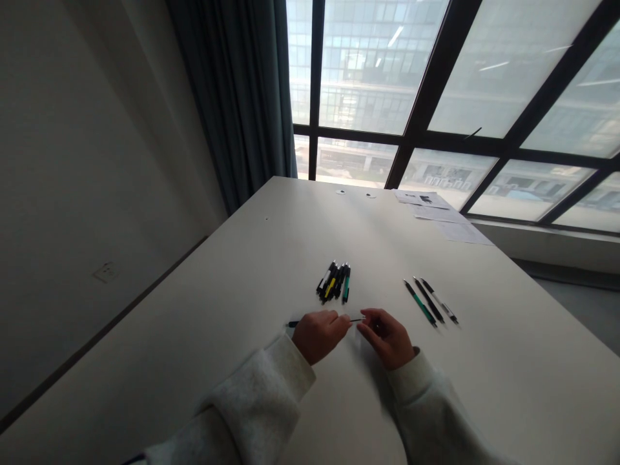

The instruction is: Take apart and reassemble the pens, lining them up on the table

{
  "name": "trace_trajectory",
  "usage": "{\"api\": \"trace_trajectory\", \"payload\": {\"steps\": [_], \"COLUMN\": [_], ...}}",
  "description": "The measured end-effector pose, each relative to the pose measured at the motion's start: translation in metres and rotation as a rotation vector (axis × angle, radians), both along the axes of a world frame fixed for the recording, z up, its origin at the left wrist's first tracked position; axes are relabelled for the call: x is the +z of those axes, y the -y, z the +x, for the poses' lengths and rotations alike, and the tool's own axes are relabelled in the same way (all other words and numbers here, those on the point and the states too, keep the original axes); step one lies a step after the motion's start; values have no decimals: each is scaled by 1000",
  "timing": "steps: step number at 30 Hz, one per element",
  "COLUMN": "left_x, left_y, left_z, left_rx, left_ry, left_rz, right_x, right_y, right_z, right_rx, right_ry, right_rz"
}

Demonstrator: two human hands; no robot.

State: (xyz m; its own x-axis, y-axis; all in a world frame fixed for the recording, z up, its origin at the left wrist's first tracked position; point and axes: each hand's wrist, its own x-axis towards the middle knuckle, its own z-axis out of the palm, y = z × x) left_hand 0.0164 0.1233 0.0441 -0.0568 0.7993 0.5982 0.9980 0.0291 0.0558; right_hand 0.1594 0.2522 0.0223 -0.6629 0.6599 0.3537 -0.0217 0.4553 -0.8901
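My left hand is closed around a pen, whose dark end sticks out on the left side of the fist. A thin dark rod, like a refill, points out of the fist to the right. My right hand is curled at the rod's tip, thumb and forefinger close together. Whatever small piece lies between those fingertips is too small to name. Just beyond the hands lies a bunch of pens with black, white, yellow and green parts.
Right of my hands, a green and black pen, a black pen and a white and black pen lie side by side on the white table. Paper sheets lie at the far right edge, by the window. Two small pieces lie at the far edge.
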Motion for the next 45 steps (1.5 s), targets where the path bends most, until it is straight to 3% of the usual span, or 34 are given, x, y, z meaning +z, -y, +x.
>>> {"api": "trace_trajectory", "payload": {"steps": [6,10,16,21,24,29,33,36,39,45], "left_x": [3,1,3,5,4,1,0,0,0,-3], "left_y": [2,1,1,2,1,0,-1,-1,-1,1], "left_z": [1,-2,-7,-5,-4,-5,-6,-5,-4,-3], "left_rx": [-53,-20,10,2,8,19,2,-17,-41,-59], "left_ry": [-73,-36,52,63,51,22,6,2,14,21], "left_rz": [-30,12,108,89,76,88,113,118,106,43], "right_x": [11,19,33,37,30,15,13,14,13,11], "right_y": [16,-1,-35,-39,-34,-19,-15,-17,-18,-17], "right_z": [-2,6,18,21,19,13,12,13,13,12], "right_rx": [101,34,-104,-97,-61,61,129,212,250,254], "right_ry": [-57,-146,-459,-463,-307,88,218,253,255,283], "right_rz": [-153,-301,-637,-694,-534,-99,303,502,596,620]}}
